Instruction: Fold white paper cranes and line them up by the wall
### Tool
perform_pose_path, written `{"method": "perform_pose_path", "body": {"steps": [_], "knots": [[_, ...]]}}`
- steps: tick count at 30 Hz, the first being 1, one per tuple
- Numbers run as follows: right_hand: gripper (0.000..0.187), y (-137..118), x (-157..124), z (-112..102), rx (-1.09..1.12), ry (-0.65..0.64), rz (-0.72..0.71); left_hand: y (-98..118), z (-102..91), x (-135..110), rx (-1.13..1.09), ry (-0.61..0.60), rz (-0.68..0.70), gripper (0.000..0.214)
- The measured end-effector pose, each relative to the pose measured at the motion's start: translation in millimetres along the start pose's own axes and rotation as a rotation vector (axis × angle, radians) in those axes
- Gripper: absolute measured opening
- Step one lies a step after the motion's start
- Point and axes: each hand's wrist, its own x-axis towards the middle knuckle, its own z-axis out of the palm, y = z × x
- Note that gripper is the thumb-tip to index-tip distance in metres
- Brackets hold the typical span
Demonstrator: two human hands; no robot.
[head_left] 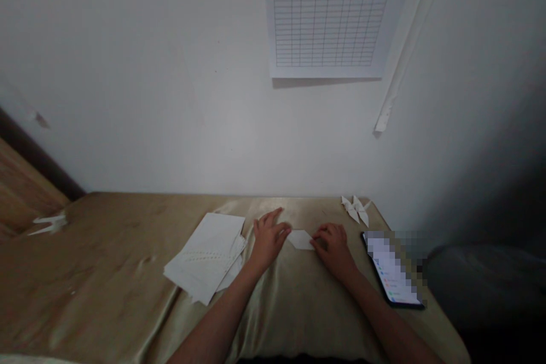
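A small folded piece of white paper [301, 239] lies on a table covered with a shiny tan cloth [128, 273]. My left hand [268, 236] rests on the cloth at the paper's left end, fingers stretched out and thumb touching it. My right hand [333, 245] presses on the paper's right end with its fingers curled down. Both forearms reach in from the bottom edge.
A stack of white sheets [209, 256] lies left of my left hand. Folded paper cranes [356, 209] sit at the table's far right corner. A lit phone [392, 276] lies near the right edge. A printed table [330, 20] hangs on the wall [170, 96].
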Motion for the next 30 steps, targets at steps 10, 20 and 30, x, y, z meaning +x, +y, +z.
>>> {"method": "perform_pose_path", "body": {"steps": [10,20,30], "knots": [[0.011,1,0,-6,-0.097,0.074,-0.021,-5,11.4,-1,0.132,-0.109,0.221,0.053],[0.022,-1,-2,-2,0.189,-0.123,-0.114,3,16.3,-11,-0.053,-0.356,0.321,0.051],[0.039,4,-1,1,0.275,-0.159,-0.073,-1,19.1,-10,-0.197,-0.357,0.219,0.034]]}}
